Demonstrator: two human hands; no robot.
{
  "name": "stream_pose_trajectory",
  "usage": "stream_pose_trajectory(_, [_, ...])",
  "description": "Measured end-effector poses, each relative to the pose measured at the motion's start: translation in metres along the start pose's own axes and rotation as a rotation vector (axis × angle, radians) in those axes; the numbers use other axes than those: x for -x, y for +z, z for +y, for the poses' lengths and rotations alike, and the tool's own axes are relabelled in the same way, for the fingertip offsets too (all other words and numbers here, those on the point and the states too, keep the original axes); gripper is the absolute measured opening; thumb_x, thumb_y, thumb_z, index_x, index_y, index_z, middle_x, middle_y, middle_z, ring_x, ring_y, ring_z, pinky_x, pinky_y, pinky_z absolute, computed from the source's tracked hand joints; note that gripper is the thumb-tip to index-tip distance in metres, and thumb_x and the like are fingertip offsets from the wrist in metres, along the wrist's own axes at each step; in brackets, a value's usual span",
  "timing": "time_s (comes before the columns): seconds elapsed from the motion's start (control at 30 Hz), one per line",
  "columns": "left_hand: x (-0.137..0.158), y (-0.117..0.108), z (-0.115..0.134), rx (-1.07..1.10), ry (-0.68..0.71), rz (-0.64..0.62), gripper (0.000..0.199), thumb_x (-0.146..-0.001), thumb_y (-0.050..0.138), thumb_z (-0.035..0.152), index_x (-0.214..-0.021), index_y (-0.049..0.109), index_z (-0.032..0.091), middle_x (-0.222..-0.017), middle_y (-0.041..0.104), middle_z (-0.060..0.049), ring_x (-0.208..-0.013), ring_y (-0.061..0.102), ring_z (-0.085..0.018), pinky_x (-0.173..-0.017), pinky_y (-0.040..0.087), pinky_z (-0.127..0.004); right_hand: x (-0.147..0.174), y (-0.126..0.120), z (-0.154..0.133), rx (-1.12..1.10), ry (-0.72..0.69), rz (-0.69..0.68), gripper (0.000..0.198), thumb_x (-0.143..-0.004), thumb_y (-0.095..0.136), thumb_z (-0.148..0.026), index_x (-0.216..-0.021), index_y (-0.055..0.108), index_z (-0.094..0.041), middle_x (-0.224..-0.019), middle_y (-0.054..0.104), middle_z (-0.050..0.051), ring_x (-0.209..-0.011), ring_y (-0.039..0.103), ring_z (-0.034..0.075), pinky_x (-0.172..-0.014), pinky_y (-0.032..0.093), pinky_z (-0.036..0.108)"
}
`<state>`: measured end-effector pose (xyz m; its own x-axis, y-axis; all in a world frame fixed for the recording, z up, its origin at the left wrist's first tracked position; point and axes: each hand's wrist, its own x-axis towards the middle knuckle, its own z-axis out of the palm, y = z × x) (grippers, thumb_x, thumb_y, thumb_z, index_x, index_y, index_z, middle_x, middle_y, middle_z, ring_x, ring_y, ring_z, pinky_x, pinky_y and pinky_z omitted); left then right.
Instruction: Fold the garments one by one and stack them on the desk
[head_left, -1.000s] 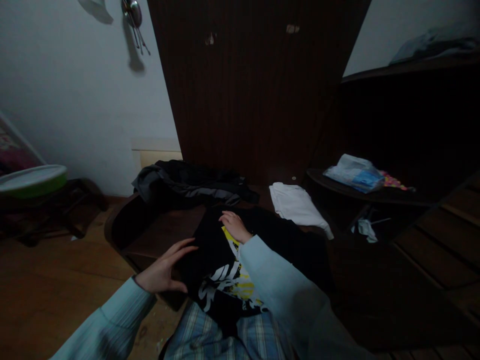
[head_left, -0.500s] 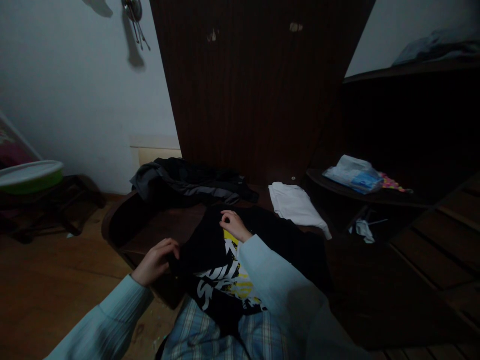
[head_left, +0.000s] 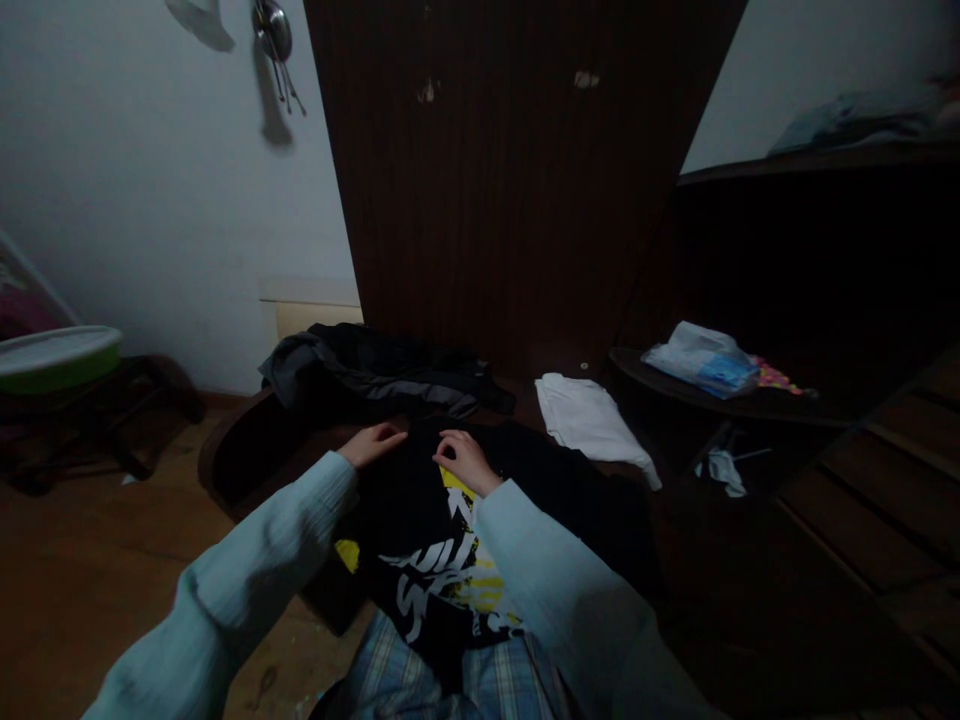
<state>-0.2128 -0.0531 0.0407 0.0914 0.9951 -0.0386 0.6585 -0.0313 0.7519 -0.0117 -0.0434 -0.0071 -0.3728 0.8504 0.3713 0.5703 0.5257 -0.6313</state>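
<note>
A black T-shirt (head_left: 540, 455) with white and yellow print lies spread over the dark wooden surface, its near edge hanging over my plaid-covered lap. My right hand (head_left: 465, 462) pinches the shirt cloth just above the print, thumb and fingers curled into a ring. Close by on the left, my left hand (head_left: 373, 444) is closed on the shirt's far left part, fingertips pointing right. A small yellow patch of the shirt shows below my left forearm. The dim light hides the folds of the black cloth.
Dark grey and black clothing (head_left: 375, 365) lies heaped at the back. A folded white cloth (head_left: 592, 418) sits right of it. A clear plastic package (head_left: 705, 358) rests on the right shelf (head_left: 787, 405). A green-sided basin (head_left: 60, 360) stands far left.
My left hand has moved up and right from the shirt's left edge, close to my right hand. The right hand stays nearly in place. The yellow patch has come into view.
</note>
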Motion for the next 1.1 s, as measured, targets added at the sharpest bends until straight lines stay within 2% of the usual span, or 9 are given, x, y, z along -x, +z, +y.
stream_pose_trajectory(0.17, [-0.036,0.02,-0.008,-0.001,0.042,0.07,0.035,-0.052,0.06,0.051,-0.057,0.054,0.017,-0.053,0.052,0.002,-0.055,0.05,-0.014,-0.049,0.036,-0.023,0.001,0.001,0.0,-0.001,-0.002,0.008,0.003,-0.068,0.063,-0.019,-0.066,0.06,-0.019,-0.105,0.058,0.008,-0.103,0.048,0.02,-0.086,0.036,0.034])
stream_pose_trajectory(0.3, [-0.037,0.025,-0.018,0.191,0.13,0.169,0.03,-0.059,0.053,0.047,-0.061,0.048,0.017,-0.054,0.047,0.005,-0.052,0.046,-0.01,-0.049,0.035,-0.021,0.002,-0.001,-0.002,-0.003,-0.004,0.012,0.005,-0.068,0.062,-0.016,-0.065,0.06,-0.019,-0.102,0.059,0.007,-0.101,0.049,0.018,-0.087,0.036,0.032])
stream_pose_trajectory(0.4, [-0.034,0.026,-0.022,0.26,0.141,0.182,0.029,-0.06,0.051,0.046,-0.064,0.045,0.018,-0.055,0.045,0.006,-0.052,0.044,-0.009,-0.049,0.035,-0.02,0.002,-0.003,-0.003,0.002,0.004,0.002,0.005,-0.07,0.059,-0.015,-0.066,0.06,-0.018,-0.102,0.058,0.007,-0.102,0.049,0.018,-0.087,0.035,0.032])
stream_pose_trajectory(0.57, [-0.031,0.028,-0.021,0.17,0.142,0.229,0.027,-0.064,0.048,0.044,-0.071,0.044,0.019,-0.059,0.046,0.005,-0.055,0.046,-0.011,-0.055,0.038,-0.023,0.002,-0.004,-0.004,-0.007,0.02,0.005,0.011,-0.075,0.056,-0.024,-0.067,0.061,-0.017,-0.102,0.058,0.008,-0.103,0.048,0.017,-0.088,0.034,0.031])
stream_pose_trajectory(0.67, [-0.027,0.028,-0.019,0.062,0.13,0.233,0.032,-0.065,0.05,0.046,-0.081,0.047,0.018,-0.068,0.053,0.002,-0.064,0.053,-0.014,-0.064,0.043,-0.027,0.003,-0.005,-0.006,-0.022,0.031,-0.001,0.02,-0.076,0.055,-0.031,-0.063,0.062,-0.018,-0.103,0.058,0.008,-0.104,0.047,0.017,-0.089,0.033,0.031])
stream_pose_trajectory(0.77, [-0.023,0.029,-0.016,0.01,0.166,0.199,0.05,-0.062,0.056,0.047,-0.101,0.047,0.016,-0.093,0.059,-0.006,-0.087,0.056,-0.02,-0.079,0.042,-0.033,0.004,-0.006,-0.007,-0.033,0.022,-0.022,0.02,-0.07,0.061,-0.035,-0.059,0.062,-0.019,-0.109,0.057,0.007,-0.107,0.044,0.018,-0.09,0.032,0.033])
stream_pose_trajectory(0.9, [-0.017,0.027,-0.014,0.078,0.303,0.105,0.072,-0.064,0.056,0.045,-0.125,0.034,0.015,-0.128,0.043,-0.01,-0.116,0.042,-0.023,-0.096,0.033,-0.034,0.005,-0.007,-0.009,-0.016,0.014,-0.063,0.012,-0.064,0.068,-0.028,-0.057,0.062,-0.019,-0.112,0.056,0.006,-0.109,0.044,0.02,-0.09,0.032,0.035])
stream_pose_trajectory(0.97, [-0.013,0.024,-0.014,0.083,0.34,0.027,0.069,-0.066,0.054,0.045,-0.126,0.036,0.016,-0.132,0.04,-0.009,-0.12,0.037,-0.023,-0.1,0.028,-0.034,0.005,-0.008,-0.009,-0.011,0.017,-0.075,0.01,-0.064,0.067,-0.025,-0.058,0.062,-0.019,-0.112,0.056,0.006,-0.108,0.044,0.02,-0.09,0.032,0.037])
stream_pose_trajectory(1.1, [0.0,0.016,-0.013,0.04,0.306,-0.111,0.05,-0.071,0.052,0.043,-0.113,0.054,0.016,-0.12,0.054,-0.007,-0.113,0.046,-0.024,-0.099,0.03,-0.037,0.005,-0.007,-0.008,-0.019,0.024,-0.074,0.01,-0.065,0.066,-0.024,-0.058,0.061,-0.019,-0.111,0.056,0.006,-0.108,0.046,0.019,-0.09,0.033,0.037])
